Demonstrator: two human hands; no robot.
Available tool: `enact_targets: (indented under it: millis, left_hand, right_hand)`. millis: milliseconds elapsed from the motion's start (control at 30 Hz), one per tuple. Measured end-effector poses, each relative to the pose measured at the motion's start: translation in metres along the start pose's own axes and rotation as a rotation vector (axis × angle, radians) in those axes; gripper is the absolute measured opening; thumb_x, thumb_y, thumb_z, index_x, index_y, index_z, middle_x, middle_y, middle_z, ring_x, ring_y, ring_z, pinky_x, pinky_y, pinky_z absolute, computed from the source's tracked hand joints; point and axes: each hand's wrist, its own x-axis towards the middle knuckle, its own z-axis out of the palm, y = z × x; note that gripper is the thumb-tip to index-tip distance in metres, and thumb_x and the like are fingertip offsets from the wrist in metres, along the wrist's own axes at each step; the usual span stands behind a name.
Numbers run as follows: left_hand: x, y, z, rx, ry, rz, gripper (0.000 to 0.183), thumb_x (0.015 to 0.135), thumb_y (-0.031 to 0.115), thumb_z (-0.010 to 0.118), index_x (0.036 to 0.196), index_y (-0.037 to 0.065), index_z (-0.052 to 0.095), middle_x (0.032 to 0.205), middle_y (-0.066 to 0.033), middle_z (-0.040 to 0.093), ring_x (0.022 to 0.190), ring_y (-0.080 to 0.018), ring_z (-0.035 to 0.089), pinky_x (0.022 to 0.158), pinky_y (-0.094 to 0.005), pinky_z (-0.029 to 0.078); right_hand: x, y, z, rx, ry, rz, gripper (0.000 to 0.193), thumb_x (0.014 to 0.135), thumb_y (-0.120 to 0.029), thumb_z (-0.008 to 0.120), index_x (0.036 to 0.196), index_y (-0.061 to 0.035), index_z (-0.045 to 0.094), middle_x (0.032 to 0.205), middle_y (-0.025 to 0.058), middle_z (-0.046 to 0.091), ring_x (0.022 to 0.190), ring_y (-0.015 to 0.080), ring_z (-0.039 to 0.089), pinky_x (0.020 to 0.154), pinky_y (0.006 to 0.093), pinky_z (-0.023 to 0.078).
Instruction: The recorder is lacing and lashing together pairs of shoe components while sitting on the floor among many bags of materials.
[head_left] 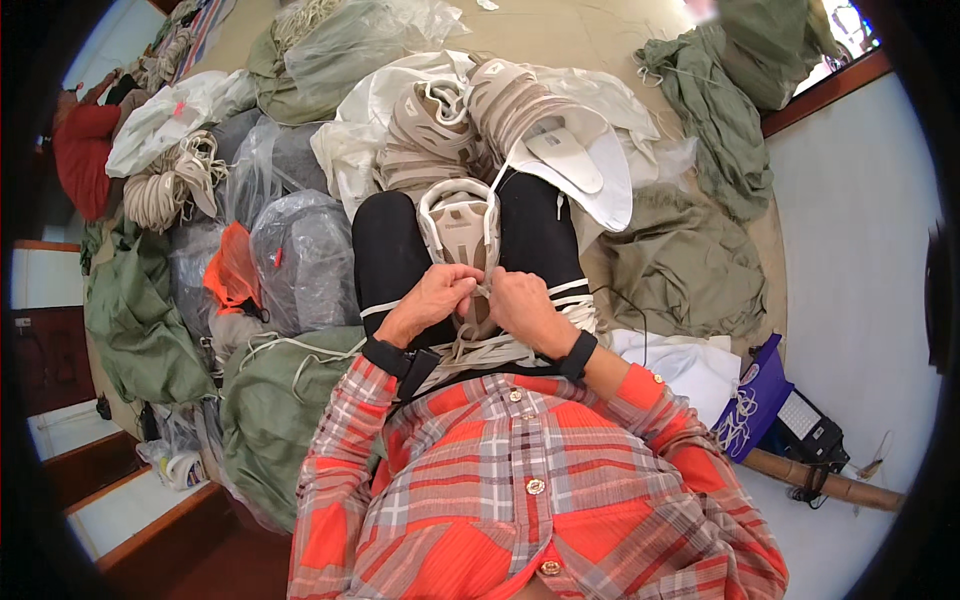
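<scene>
A beige shoe upper [462, 225] with white trim stands between my knees, its opening away from me. My left hand [438, 300] is closed in a pinch at its left side, on a pale shoelace. Opposite it, my right hand [525, 312] has its fingers curled in at the upper's right edge, also on the lace; the fingertips are partly hidden. A loose bunch of pale laces [485, 355] lies across my lap, just below the hands. Beyond my knees sit two stacks of nested beige uppers, a left stack [425, 140] and a right stack [500, 95].
White shoe-shaped pieces [570, 165] rest by my right knee. Green cloth sacks [690, 265] and grey bundles in clear plastic [305, 250] surround me. An orange bag [233, 270] lies at left. A purple box [755, 395] stands at right. Another person in red [85, 150] is at far left.
</scene>
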Motion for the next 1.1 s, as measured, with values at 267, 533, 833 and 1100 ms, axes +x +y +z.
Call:
enact_targets:
  millis: [267,533,833,1100]
  left_hand:
    - [-0.012,0.02,0.001,0.064,-0.136,-0.116,0.029,0.094,0.016,0.039,0.115,0.003,0.054,0.058,0.0012,0.049,0.05,-0.0069,0.042,0.047,-0.0223,0.034]
    - [0.038,0.025,-0.014,1.049,-0.231,0.172,0.015,0.079,0.011,0.046,0.083,0.0,0.056,0.074,-0.0217,0.06,0.073,-0.041,0.059,0.062,-0.0474,0.046]
    - [0.038,0.034,-0.006,1.28,-0.222,0.364,0.014,0.077,0.011,0.052,0.084,-0.001,0.051,0.069,-0.0221,0.06,0.068,-0.0394,0.06,0.057,-0.0473,0.046]
    - [0.046,0.035,-0.012,1.292,-0.299,0.304,0.016,0.079,0.015,0.053,0.084,0.001,0.051,0.067,-0.0188,0.06,0.066,-0.0381,0.06,0.058,-0.0476,0.046]
  right_hand:
    - [0.007,0.006,0.011,0.141,0.068,0.072,0.012,0.077,-0.009,0.052,0.076,0.0026,0.054,0.063,0.0254,0.056,0.062,0.0407,0.059,0.058,0.0467,0.048]
    - [-0.001,0.006,-0.003,0.127,-0.093,0.049,0.01,0.073,-0.002,0.05,0.077,0.0067,0.052,0.066,0.0288,0.057,0.065,0.0434,0.059,0.06,0.0484,0.049]
    - [0.003,0.016,0.02,0.292,0.054,0.149,0.011,0.069,-0.001,0.051,0.076,0.008,0.054,0.066,0.0297,0.057,0.069,0.046,0.058,0.063,0.048,0.049]
    - [0.011,0.001,-0.006,0.519,-0.159,0.331,0.014,0.074,0.0,0.047,0.078,0.0093,0.056,0.068,0.027,0.058,0.058,0.0389,0.06,0.057,0.0412,0.05]
